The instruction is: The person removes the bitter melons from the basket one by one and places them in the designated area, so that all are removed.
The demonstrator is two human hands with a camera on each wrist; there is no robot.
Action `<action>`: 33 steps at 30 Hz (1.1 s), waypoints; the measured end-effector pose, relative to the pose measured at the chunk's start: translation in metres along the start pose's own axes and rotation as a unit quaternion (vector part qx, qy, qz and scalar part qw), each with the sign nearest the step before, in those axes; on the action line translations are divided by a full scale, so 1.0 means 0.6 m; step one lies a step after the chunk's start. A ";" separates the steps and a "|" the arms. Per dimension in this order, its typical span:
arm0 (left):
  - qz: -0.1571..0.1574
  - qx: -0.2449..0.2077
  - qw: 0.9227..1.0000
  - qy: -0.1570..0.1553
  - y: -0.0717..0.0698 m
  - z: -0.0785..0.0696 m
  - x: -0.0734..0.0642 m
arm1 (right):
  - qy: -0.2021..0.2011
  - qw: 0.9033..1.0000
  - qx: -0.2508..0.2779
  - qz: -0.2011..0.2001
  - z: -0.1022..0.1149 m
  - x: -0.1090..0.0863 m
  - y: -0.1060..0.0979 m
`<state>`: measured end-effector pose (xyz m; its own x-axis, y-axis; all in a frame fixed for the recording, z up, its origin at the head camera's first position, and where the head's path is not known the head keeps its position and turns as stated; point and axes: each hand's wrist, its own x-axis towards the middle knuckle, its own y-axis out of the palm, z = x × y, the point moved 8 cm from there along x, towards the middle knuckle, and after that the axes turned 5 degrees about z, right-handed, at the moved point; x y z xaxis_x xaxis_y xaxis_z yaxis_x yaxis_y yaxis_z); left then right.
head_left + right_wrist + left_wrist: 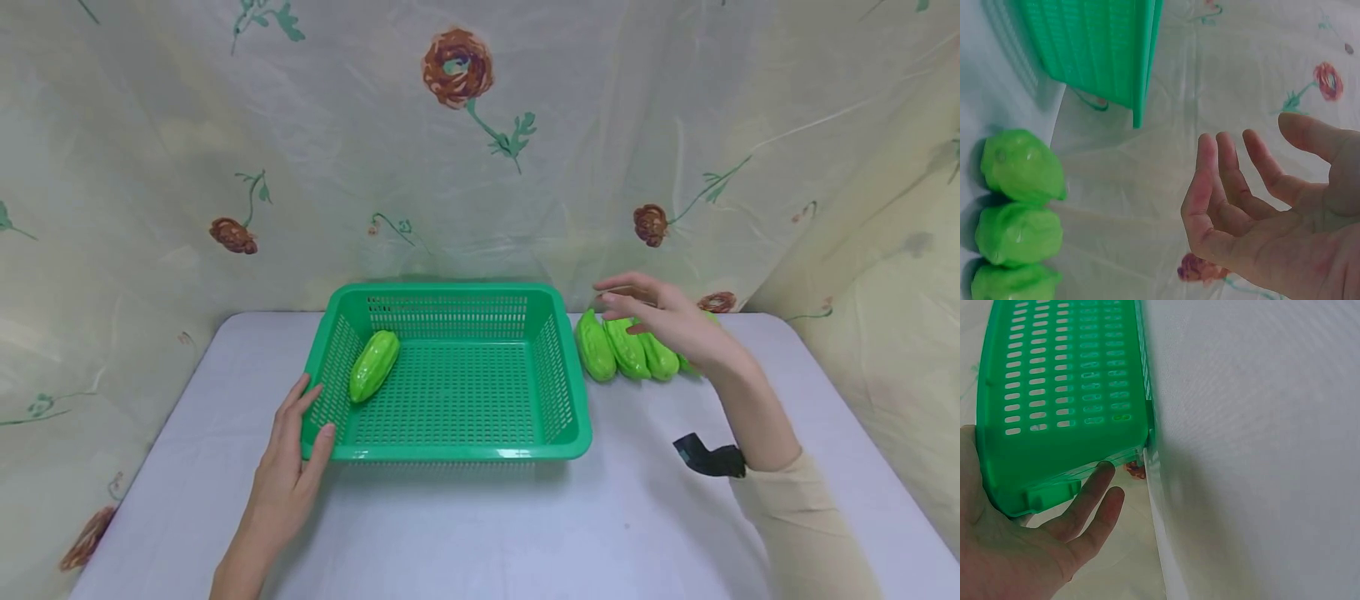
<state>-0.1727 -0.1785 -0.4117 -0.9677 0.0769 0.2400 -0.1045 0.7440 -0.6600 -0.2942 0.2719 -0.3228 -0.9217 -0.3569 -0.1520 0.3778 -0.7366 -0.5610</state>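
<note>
My left hand (285, 475) rests against the front left corner of a green plastic basket (465, 452), thumb over the front rim. In the left wrist view its fingers (1094, 509) stretch beside the basket's end wall. One shiny green ridged gourd (375, 367) lies tilted inside, near the left wall. My right hand (675, 325) hovers over several more such gourds (596, 348), its fingers loosely bent and holding nothing. It partly hides some of them in the head view. Gourd ends (1022, 165) show in the right wrist view, apart from the hand.
A white-covered table (465, 533) carries everything. Behind it and along the sides hangs a pale flowered cloth (360, 150). A black strap (708, 458) is at the right wrist, with one end sticking out. The gourds on the right stand in a row close beside the basket.
</note>
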 end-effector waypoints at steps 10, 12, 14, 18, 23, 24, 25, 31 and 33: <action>0.005 0.000 1.000 -0.005 0.000 0.002 0.001 | -0.031 0.998 0.007 0.046 0.055 0.027 0.051; 0.005 -0.001 1.000 -0.004 0.000 0.002 0.001 | -0.033 0.998 0.009 0.055 0.062 0.033 0.061; 0.004 -0.001 1.000 -0.002 0.000 0.002 0.001 | -0.035 0.997 0.010 0.063 0.069 0.039 0.069; 0.001 -0.002 1.000 0.000 0.001 0.003 0.001 | -0.035 0.996 0.012 0.076 0.082 0.052 0.087; 0.001 -0.002 1.000 0.000 0.001 0.002 0.001 | -0.041 0.995 -0.004 0.096 0.098 0.066 0.108; 0.002 -0.001 1.000 -0.001 0.001 0.002 0.001 | -0.043 0.994 -0.007 0.101 0.102 0.068 0.112; 0.002 -0.001 1.000 -0.002 0.000 0.003 0.002 | -0.046 0.993 -0.010 0.106 0.107 0.070 0.116; 0.004 0.001 1.000 -0.003 0.000 0.004 0.003 | -0.052 0.991 -0.006 0.127 0.133 0.084 0.138; 0.004 0.000 1.000 -0.003 0.001 0.004 0.003 | -0.055 0.990 -0.005 0.132 0.140 0.091 0.145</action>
<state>-0.1747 -0.1795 -0.4133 -0.9699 0.0789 0.2304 -0.0969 0.7430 -0.6623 -0.3040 0.1401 -0.3112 -0.7757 -0.5970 -0.2045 0.6024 -0.6041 -0.5217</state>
